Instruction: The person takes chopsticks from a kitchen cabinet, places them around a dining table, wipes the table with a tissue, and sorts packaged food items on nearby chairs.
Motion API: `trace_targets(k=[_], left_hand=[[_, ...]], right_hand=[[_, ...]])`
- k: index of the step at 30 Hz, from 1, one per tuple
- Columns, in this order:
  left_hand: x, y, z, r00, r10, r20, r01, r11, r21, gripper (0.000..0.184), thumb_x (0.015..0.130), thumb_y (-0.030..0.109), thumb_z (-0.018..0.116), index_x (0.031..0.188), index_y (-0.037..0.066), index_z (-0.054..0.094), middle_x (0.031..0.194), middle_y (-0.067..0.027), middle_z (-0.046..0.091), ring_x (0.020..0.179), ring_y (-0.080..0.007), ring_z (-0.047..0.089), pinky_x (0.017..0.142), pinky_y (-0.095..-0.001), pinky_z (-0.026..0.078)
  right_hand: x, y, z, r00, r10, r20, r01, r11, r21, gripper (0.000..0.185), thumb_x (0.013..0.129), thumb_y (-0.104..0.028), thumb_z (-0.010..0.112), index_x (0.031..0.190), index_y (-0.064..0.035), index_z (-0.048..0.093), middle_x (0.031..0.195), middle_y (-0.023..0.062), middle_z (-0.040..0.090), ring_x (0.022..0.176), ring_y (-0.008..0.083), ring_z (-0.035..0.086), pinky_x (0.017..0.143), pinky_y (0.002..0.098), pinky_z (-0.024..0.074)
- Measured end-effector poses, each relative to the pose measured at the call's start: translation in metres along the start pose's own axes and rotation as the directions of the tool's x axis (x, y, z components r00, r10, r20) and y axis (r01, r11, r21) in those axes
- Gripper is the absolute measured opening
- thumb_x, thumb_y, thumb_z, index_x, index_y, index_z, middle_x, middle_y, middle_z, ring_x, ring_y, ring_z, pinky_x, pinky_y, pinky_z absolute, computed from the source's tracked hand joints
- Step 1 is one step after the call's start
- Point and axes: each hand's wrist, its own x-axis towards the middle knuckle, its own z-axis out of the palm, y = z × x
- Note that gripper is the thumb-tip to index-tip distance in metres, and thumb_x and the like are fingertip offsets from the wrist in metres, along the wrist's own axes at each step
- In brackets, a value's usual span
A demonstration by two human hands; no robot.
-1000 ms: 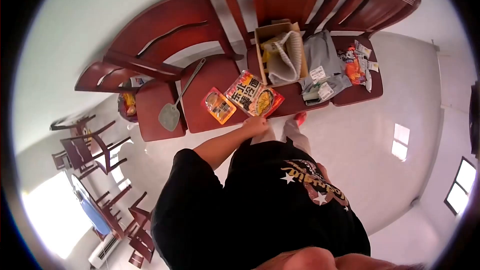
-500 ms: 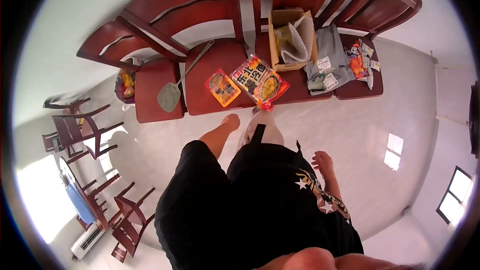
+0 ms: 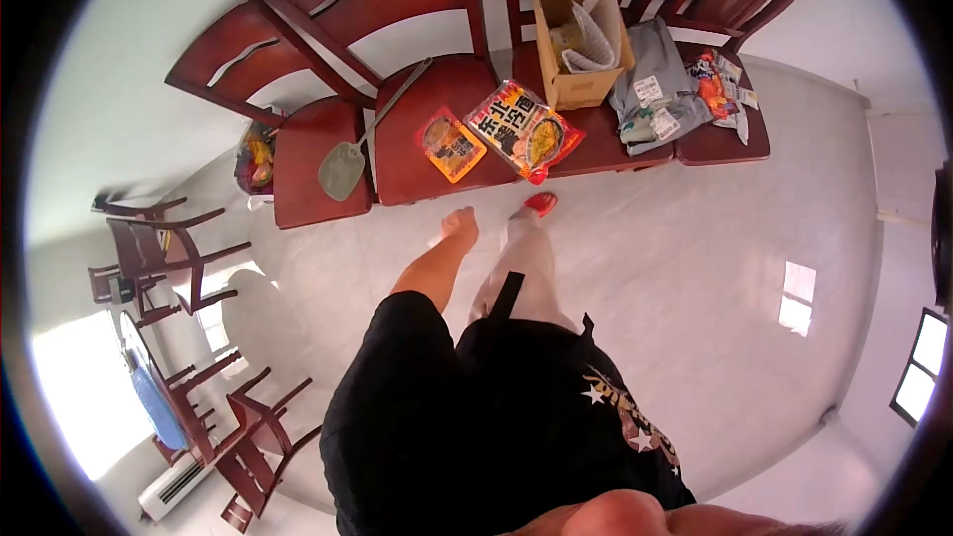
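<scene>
My left hand (image 3: 459, 228) hangs in front of the chair seats with its fingers curled in; I see nothing held in it. My right hand is out of sight. Nearest to the left hand, on a dark red wooden chair (image 3: 397, 184), lies a small red and orange food packet (image 3: 453, 146). A larger noodle packet (image 3: 523, 133) with big dark characters and a picture of noodles lies to its right. To the left, a long-handled spatula (image 3: 342, 170) rests across two seats. Neither hand touches any of these.
On the seats further right are an open cardboard box (image 3: 584, 91) with wrapping inside, a grey plastic bag (image 3: 650, 69) and colourful snack packets (image 3: 717, 94). A basket (image 3: 253, 154) stands beyond the leftmost seat. More chairs (image 3: 164, 248) are at the left. My red shoe (image 3: 541, 203) is below the noodle packet.
My right hand has gone out of view behind my body. The left hand has moved slightly towards the seats. The chairs sit higher in the picture, and my red shoe now shows.
</scene>
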Motion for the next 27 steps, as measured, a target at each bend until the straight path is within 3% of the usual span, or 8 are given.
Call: trace_targets(k=[3,7,8,17,20,23,25,27], left_hand=[[0.034,0.015,-0.024,0.981,0.189,0.054,-0.195,0.906,0.376,0.025,0.084,0.014,0.042,0.105,0.011,0.054,0.108,-0.0112,0.056,0.095,-0.0287,0.057,0.075,-0.0394,0.048],[0.092,0.034,-0.032,0.918,0.391,-0.061,-0.336,0.852,0.401,0.02,0.082,0.015,0.044,0.1,0.01,0.052,0.113,-0.0112,0.052,0.089,-0.0278,0.058,0.072,-0.0425,0.047],[0.109,0.041,-0.033,0.934,0.355,0.036,-0.319,0.786,0.53,0.022,0.081,0.015,0.046,0.101,0.011,0.052,0.117,-0.0113,0.05,0.089,-0.0271,0.058,0.071,-0.0412,0.047],[0.206,0.036,0.007,0.758,0.606,0.244,-0.642,0.626,0.442,0.014,0.074,0.011,0.051,0.079,0.007,0.063,0.091,-0.0089,0.052,0.088,-0.0261,0.052,0.075,-0.0383,0.043],[0.206,0.04,-0.017,0.526,0.752,0.399,-0.793,0.262,0.55,0.014,0.073,0.011,0.05,0.076,0.004,0.062,0.092,-0.0077,0.052,0.095,-0.0251,0.048,0.078,-0.0368,0.041],[0.196,0.062,-0.053,0.432,0.723,0.54,-0.864,0.16,0.477,0.013,0.073,0.011,0.05,0.072,0.005,0.062,0.092,-0.01,0.054,0.092,-0.0253,0.05,0.075,-0.0363,0.042],[0.189,0.071,-0.072,0.392,0.754,0.527,-0.896,0.183,0.404,0.009,0.072,0.01,0.051,0.074,0.005,0.059,0.086,-0.0113,0.056,0.088,-0.026,0.052,0.073,-0.0371,0.044],[0.179,0.081,-0.093,0.557,0.602,0.572,-0.828,0.455,0.328,0.008,0.071,0.009,0.053,0.078,0.007,0.055,0.082,-0.0115,0.056,0.086,-0.027,0.053,0.07,-0.0396,0.045]], right_hand=[[-0.015,0.009,0.011,0.999,0.039,-0.022,-0.038,0.999,0.03,0.026,0.08,-0.026,0.048,0.081,-0.0045,0.061,0.076,0.0165,0.061,0.071,0.0293,0.059,0.062,0.0382,0.0461],[-0.009,0.001,0.021,0.997,0.033,-0.067,-0.029,0.997,0.066,0.025,0.079,-0.025,0.049,0.084,-0.0048,0.062,0.078,0.0169,0.061,0.075,0.0307,0.06,0.065,0.0384,0.0465],[-0.009,-0.073,-0.001,0.977,0.211,0.04,-0.214,0.975,0.061,0.025,0.08,-0.023,0.05,0.089,-0.0036,0.063,0.08,0.014,0.063,0.074,0.0243,0.061,0.066,0.0354,0.0474],[0.07,-0.187,0.006,0.857,0.394,0.332,-0.515,0.676,0.528,0.028,0.082,-0.018,0.049,0.103,0.0002,0.052,0.084,0.0113,0.061,0.069,0.0187,0.06,0.056,0.0275,0.0492],[0.092,-0.21,0.016,0.859,0.36,0.364,-0.51,0.656,0.556,0.026,0.082,-0.017,0.049,0.102,0.0003,0.052,0.083,0.0109,0.06,0.068,0.0188,0.06,0.055,0.0272,0.0487],[0.12,-0.239,0.02,0.865,0.334,0.374,-0.496,0.677,0.543,0.025,0.082,-0.018,0.049,0.1,-0.0003,0.053,0.082,0.0093,0.06,0.068,0.0173,0.06,0.054,0.0268,0.0484],[0.155,-0.254,0.024,0.905,0.23,0.359,-0.369,0.844,0.389,0.022,0.082,-0.018,0.049,0.095,-0.0019,0.056,0.077,0.007,0.06,0.065,0.0148,0.059,0.053,0.0266,0.048],[0.208,-0.275,0.027,0.956,0.138,0.259,-0.225,0.912,0.344,0.024,0.081,-0.026,0.051,0.087,-0.0036,0.057,0.072,0.0092,0.06,0.062,0.0163,0.059,0.056,0.0311,0.0469]])
